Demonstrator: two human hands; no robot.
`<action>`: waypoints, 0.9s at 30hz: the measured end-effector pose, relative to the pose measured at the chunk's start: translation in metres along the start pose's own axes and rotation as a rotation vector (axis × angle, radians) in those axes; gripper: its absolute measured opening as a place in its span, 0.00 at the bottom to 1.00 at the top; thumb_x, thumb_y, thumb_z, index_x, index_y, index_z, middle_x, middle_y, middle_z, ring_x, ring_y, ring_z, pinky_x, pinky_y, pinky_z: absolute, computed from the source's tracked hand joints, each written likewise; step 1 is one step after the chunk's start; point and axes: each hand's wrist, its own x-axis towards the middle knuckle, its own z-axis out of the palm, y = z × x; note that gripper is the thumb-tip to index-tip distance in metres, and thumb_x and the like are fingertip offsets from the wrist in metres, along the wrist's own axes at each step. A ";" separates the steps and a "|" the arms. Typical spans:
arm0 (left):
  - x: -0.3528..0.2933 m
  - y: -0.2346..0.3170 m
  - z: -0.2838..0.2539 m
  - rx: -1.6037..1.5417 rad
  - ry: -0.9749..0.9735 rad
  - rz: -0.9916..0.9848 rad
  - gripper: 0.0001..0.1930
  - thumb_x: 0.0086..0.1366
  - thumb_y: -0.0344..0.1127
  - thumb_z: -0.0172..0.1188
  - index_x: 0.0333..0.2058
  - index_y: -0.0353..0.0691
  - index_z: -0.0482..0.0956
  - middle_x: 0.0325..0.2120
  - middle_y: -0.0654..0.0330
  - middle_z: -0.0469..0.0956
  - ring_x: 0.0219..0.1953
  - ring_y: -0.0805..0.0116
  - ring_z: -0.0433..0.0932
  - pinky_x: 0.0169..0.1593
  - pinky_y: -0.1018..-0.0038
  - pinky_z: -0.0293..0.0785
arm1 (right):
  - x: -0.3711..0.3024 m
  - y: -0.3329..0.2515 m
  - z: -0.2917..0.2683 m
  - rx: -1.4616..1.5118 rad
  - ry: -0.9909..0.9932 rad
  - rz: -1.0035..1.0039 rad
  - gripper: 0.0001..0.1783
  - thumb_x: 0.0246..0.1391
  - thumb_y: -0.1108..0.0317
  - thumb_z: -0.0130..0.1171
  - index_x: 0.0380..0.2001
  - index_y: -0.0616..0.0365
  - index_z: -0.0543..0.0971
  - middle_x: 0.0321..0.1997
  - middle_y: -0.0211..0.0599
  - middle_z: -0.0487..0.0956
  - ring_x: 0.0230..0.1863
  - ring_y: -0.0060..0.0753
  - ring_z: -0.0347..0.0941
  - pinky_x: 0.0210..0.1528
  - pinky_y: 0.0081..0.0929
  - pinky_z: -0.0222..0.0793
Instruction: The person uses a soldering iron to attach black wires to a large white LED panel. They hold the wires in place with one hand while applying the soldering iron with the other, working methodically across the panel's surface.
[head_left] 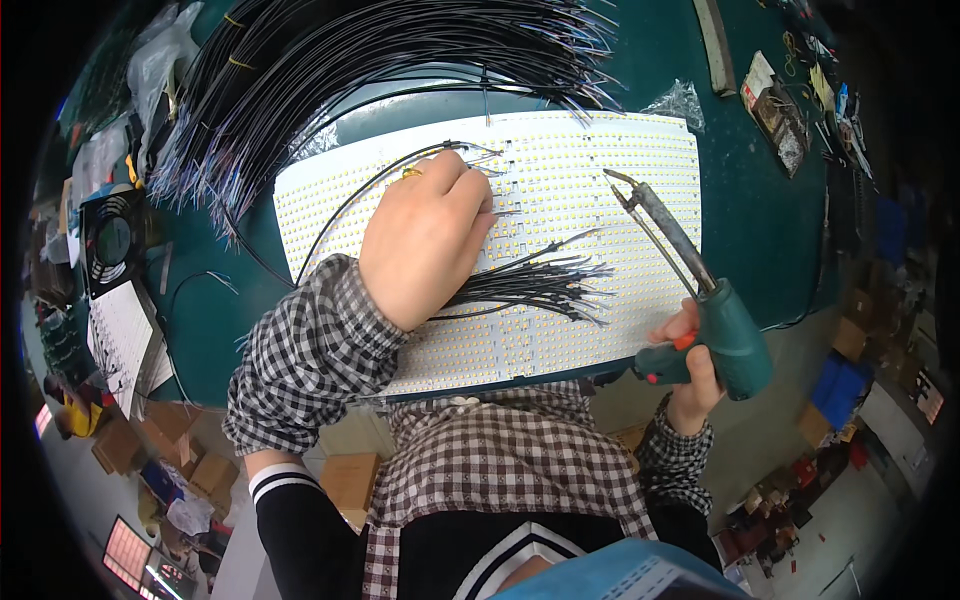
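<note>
Green bench (760, 230) carries everything; big fan of black wires (330, 70) sprawls across its far left corner, stripped ends pointing out both ways; small fan unit (112, 240) sits at the left edge. White LED panel (640, 170) lies flat in the middle, near edge flush with the bench's near edge, right in front of me. Short bundle of black leads (540, 282) rests on the panel centre, tips splayed right. My left hand (425, 240) is curled knuckles-up on the panel, fingers pinching one black wire (350, 195) down by the pads near the far edge; its stripped end (485, 152) pokes out past my fingertips. My right hand (690, 365) is closed around the green soldering gun (722, 335) off the panel's near right corner; tip (618, 180) hovers clear above the panel, apart from the wire. Judgement: keep the stripped end pinned dead flat on its pad; bring the tip in shallow from the right; brief touch only, so neighbouring LEDs don't cook; hold until the joint sets.
</note>
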 end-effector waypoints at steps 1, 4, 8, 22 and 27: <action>0.001 -0.001 0.000 -0.013 -0.004 0.007 0.08 0.59 0.25 0.66 0.34 0.36 0.76 0.33 0.53 0.74 0.35 0.50 0.76 0.40 0.61 0.73 | 0.001 0.000 0.000 -0.002 -0.006 0.006 0.33 0.59 0.53 0.61 0.54 0.76 0.76 0.36 0.43 0.78 0.36 0.37 0.77 0.38 0.37 0.81; 0.000 -0.001 -0.001 -0.037 0.012 0.006 0.07 0.60 0.25 0.66 0.34 0.35 0.75 0.32 0.52 0.75 0.35 0.50 0.77 0.39 0.61 0.73 | 0.003 -0.002 0.002 -0.015 -0.018 0.029 0.33 0.59 0.53 0.61 0.55 0.76 0.75 0.37 0.42 0.78 0.36 0.37 0.77 0.38 0.37 0.81; -0.005 0.004 -0.006 -0.133 0.045 -0.054 0.06 0.61 0.25 0.64 0.36 0.35 0.76 0.31 0.52 0.78 0.33 0.50 0.80 0.37 0.62 0.76 | 0.005 -0.004 0.008 -0.034 -0.022 0.045 0.34 0.59 0.53 0.61 0.55 0.76 0.75 0.37 0.42 0.78 0.37 0.37 0.78 0.38 0.36 0.81; 0.005 -0.009 0.006 -0.232 0.058 -0.160 0.05 0.58 0.26 0.64 0.32 0.35 0.76 0.28 0.54 0.77 0.28 0.57 0.79 0.33 0.66 0.76 | 0.003 -0.005 0.015 -0.052 -0.044 0.140 0.36 0.58 0.52 0.64 0.57 0.75 0.74 0.41 0.46 0.82 0.37 0.41 0.82 0.41 0.35 0.80; 0.005 -0.013 0.012 -0.226 0.098 -0.135 0.06 0.57 0.25 0.65 0.32 0.35 0.76 0.27 0.56 0.77 0.27 0.60 0.79 0.31 0.69 0.76 | 0.000 -0.006 0.017 -0.055 -0.037 0.195 0.37 0.58 0.52 0.64 0.58 0.75 0.73 0.43 0.49 0.83 0.38 0.41 0.82 0.44 0.37 0.80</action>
